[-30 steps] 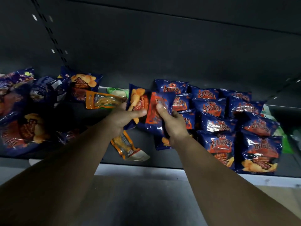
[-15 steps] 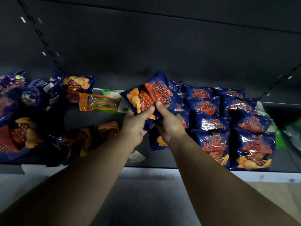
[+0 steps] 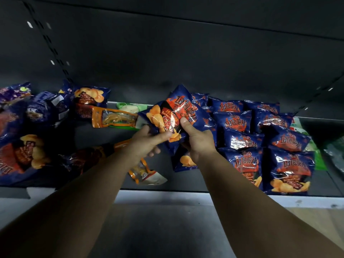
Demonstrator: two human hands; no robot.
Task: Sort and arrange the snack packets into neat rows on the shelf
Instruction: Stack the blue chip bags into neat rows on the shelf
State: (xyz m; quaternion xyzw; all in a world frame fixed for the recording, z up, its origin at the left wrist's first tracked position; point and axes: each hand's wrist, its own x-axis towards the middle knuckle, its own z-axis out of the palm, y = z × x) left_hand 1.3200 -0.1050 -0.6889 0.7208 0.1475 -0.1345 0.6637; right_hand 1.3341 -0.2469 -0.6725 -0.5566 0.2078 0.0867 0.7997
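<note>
The dark shelf (image 3: 104,131) runs the full width in front of me, with a dark back panel (image 3: 186,62) above it and a pale front lip (image 3: 186,197) along its near edge. Bare deck shows left of centre, between the two packet groups, and in a narrow strip just behind the front lip.

Right half: blue snack packets (image 3: 240,136) lie in overlapping rows from the back panel to the lip; the nearest one (image 3: 290,172) reaches the front edge. Green packaging (image 3: 316,155) shows under their right side.

Left end: a loose heap of blue packets (image 3: 24,151), unsorted, with one (image 3: 89,99) leaning at the back.

Mid-shelf: an orange packet (image 3: 113,118) lies flat across a green one (image 3: 128,107); a second orange packet (image 3: 145,172) sits near the lip, partly under my left forearm.

Both hands are close together, raised over the gap. My left hand (image 3: 147,142) pinches the lower edge of a blue barbecue packet (image 3: 176,116), thumb on its face; my right hand (image 3: 197,140) grips the same packet, thumb pressed on the front. The packet is tilted, off the deck, just left of the rows.
</note>
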